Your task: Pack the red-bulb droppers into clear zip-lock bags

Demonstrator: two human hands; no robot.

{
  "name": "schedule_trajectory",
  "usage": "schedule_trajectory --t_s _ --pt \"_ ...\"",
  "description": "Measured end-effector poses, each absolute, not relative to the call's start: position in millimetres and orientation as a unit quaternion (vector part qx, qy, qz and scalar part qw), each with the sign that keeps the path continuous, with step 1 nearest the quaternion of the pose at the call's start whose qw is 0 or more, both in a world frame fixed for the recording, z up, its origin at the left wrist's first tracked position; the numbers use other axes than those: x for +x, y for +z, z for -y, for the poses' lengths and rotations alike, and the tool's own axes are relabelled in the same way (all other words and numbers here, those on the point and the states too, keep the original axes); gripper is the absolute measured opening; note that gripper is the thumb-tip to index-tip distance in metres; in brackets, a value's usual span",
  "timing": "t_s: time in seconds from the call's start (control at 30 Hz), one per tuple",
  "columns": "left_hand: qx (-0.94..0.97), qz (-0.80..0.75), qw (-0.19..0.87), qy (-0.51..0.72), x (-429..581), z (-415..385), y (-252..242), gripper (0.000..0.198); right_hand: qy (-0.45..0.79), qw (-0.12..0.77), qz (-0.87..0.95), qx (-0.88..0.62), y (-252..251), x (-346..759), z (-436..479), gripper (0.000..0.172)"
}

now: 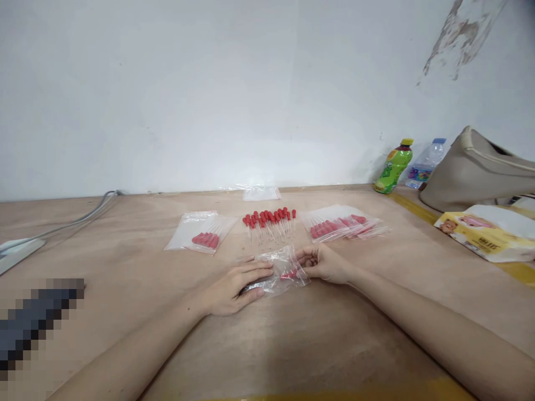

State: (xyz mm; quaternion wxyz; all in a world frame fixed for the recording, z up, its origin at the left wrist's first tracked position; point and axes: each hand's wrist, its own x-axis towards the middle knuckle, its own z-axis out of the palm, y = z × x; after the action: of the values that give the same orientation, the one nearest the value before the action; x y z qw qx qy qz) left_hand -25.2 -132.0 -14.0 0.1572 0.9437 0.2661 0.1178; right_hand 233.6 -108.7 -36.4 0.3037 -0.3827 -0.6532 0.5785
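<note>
A clear plastic bag (267, 278) lies flat on the table in front of me, with red-bulbed droppers (289, 275) showing at its right end. My left hand (238, 284) rests on the bag's left part, fingers stretched out. At the right edge my right hand (324, 264) has its fingers curled and pinched on the bag; the fingertips are partly hidden. Just beyond is a loose heap of droppers (270, 218) with red bulbs and thin clear stems. A filled bag (204, 234) lies to the left, and several overlapping filled bags (343, 223) lie to the right.
Flat clear bags (261, 193) lie by the wall. At the right stand a green bottle (393, 167), a clear bottle (426, 162), a beige bag (468, 172) and a yellow-white tissue pack (489, 234). A grey cable (83, 214) and a pixelated dark object (37, 317) are at the left.
</note>
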Motion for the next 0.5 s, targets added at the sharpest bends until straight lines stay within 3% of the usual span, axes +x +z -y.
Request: schedule_trajectory --t_s 0.3,0.37,0.5 --pt "0.948 -0.275 0.1 0.127 -24.6 134.9 -12.3 0.038 0.518 0.256 0.711 -0.4 -25.4 230.4 112.5 0.023" --pt "0.949 -0.276 0.081 0.126 -23.3 135.6 -9.1 0.036 0.445 0.262 0.726 -0.454 -19.1 232.9 105.4 0.02" --pt "0.951 -0.264 0.093 0.129 -22.5 133.7 -6.5 0.038 0.178 0.296 0.737 -0.581 -7.2 235.5 70.9 0.009"
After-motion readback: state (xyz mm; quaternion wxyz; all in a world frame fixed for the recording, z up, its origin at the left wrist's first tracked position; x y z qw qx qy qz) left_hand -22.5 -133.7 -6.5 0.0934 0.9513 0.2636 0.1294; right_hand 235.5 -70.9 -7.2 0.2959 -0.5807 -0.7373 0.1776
